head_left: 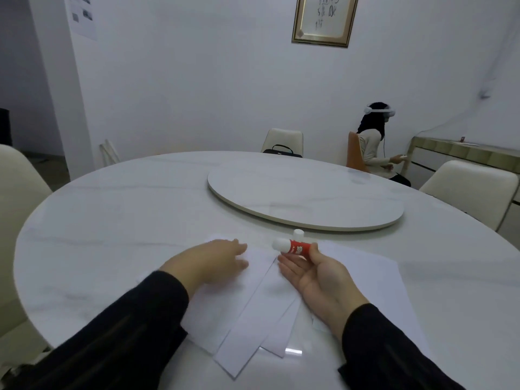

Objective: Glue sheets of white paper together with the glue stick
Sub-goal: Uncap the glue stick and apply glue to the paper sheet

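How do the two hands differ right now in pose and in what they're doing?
The left hand lies palm down, fingers straight, resting on the white paper sheets; the right hand is turned palm up above them. The left hand holds nothing; the right hand pinches the red glue stick between thumb and fingers, the stick lying sideways with its white end towards the left hand. Both come from dark sleeves and are over the same sheets.

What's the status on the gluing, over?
Left hand flat on the paper sheets. Right hand holds the glue stick, its cap standing on the table. Nothing in the way.
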{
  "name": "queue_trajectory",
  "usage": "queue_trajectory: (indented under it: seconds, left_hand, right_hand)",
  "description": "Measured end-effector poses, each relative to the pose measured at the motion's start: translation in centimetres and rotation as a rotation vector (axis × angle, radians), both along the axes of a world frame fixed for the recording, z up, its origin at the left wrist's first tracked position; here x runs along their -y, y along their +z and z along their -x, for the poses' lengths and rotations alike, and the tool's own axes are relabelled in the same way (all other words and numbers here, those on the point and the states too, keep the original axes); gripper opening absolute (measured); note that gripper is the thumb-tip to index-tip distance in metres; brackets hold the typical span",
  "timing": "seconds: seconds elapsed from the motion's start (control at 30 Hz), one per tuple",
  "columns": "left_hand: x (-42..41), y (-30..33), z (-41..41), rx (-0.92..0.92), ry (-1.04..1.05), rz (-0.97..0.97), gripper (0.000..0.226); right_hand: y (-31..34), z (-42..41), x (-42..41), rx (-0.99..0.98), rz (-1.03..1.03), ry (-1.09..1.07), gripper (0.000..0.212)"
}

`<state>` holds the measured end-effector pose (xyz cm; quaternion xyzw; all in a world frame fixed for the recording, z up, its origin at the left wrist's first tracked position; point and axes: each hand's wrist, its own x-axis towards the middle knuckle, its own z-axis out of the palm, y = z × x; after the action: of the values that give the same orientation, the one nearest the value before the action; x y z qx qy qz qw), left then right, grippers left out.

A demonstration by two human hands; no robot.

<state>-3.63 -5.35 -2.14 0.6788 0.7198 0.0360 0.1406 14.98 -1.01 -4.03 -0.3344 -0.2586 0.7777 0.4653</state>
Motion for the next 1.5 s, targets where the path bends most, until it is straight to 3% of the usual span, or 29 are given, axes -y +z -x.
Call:
queue_trajectory:
  seconds: [0.07,0.13,0.43,0.57,0.63,0.83,0.97,1.2,1.5]
  left_hand:
    - [0.2,-1.4,-1.1,-0.077,0.103,0.002,0.058]
    - [0.2,-2.2,-1.1,-0.099,0.079,0.058,0.069]
    - [1.7,0.7,3.4,-0.010,-0.103,0.230,0.072]
    - [1.1,0.1,2.7,0.158,-0.040,-0.065,0.048]
    - [0.7,-1.0,1.9,0.223,-0.012,-0.157,0.050]
    - [0.1,-3.2,1.3,0.122,-0.082,-0.040,0.062]
    - [0.2,-3.1,1.3,0.114,-0.091,-0.037,0.063]
    - [0.1,-3.2,1.2,0.092,-0.071,-0.041,0.064]
    - [0.1,-2.9,1.1,0.070,-0.071,-0.009,0.065]
  right_hand:
    - [-0.3,0.0,-0.2,0.015,0.021,-0.035,0.043]
    - [-0.1,-0.1,-0.2,0.001,0.027,-0.056,0.043]
    - [0.3,1.2,-1.1,0.136,-0.022,-0.126,0.028]
    - [0.3,1.5,-1.2,0.052,-0.093,-0.157,0.032]
    - [0.5,1.5,-1.0,0.007,-0.177,-0.199,0.025]
    - [1.5,2.6,-1.2,0.520,-0.727,-0.170,0.005]
    - [1.6,4.6,-2.2,0.777,-0.948,-0.108,0.015]
    - [0.7,5.5,-3.2,1.065,-1.068,0.037,0.021]
    - [2.1,2.1,0.0,1.233,-1.241,0.186,0.021]
